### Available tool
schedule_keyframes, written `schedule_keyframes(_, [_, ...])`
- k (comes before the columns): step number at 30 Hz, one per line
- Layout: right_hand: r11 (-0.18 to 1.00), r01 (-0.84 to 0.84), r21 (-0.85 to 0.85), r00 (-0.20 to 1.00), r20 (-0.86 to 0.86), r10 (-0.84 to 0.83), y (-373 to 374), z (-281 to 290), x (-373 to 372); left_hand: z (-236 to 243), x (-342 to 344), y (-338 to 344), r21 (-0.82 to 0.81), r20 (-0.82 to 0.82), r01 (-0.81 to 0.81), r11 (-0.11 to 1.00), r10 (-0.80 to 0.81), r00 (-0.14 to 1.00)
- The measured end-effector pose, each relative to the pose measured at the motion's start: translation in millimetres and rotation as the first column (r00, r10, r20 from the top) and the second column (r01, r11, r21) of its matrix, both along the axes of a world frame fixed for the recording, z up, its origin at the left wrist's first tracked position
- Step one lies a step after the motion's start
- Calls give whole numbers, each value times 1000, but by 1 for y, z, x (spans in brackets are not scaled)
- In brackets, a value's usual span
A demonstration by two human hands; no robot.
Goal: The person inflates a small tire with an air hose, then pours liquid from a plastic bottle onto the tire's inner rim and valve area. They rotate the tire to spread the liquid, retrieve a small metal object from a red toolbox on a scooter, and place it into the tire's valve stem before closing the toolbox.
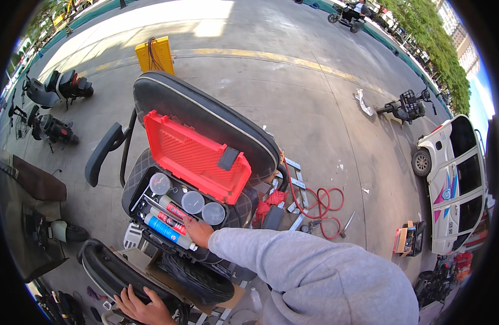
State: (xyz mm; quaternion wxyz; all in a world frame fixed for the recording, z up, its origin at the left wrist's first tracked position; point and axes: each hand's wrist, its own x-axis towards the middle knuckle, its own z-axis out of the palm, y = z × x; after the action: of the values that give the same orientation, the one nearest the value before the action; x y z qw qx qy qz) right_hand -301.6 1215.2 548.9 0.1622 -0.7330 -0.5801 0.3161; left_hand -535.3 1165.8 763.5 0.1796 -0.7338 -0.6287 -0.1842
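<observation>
A red-lidded toolbox (195, 154) lies open on a quilted dark chair seat (134, 168). Its black lower half holds red-labelled and blue spray cans (164, 228), a thin metal tool (158, 205) and several round clear-lidded containers (192, 202). My right hand (199, 231) reaches in from the right, fingers curled at the ends of the cans and the metal tool. What those fingers grip, if anything, is hidden. Down at the lower left, my left hand (144, 307) rests with fingers spread on the black curved rim of a long padded piece (106, 265), holding nothing.
A black tyre (198, 279) sits in a cardboard box beside the chair. Right of it lie a coiled red hose (321, 199) and scattered tools. Farther out stand a yellow case (155, 54), parked scooters (53, 129), a white van (459, 184) and a crate (411, 238).
</observation>
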Motion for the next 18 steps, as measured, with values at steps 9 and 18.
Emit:
schedule_keyframes(9, [998,-5,58,996,-92,11,2,-3,20,-22,-11,-2,-29,118,-76,997,79,990])
schedule_keyframes(18, [984,75,163,997,-39,-70,-6,19,16,-17,-7,3,-22,138,-97,995,99,986])
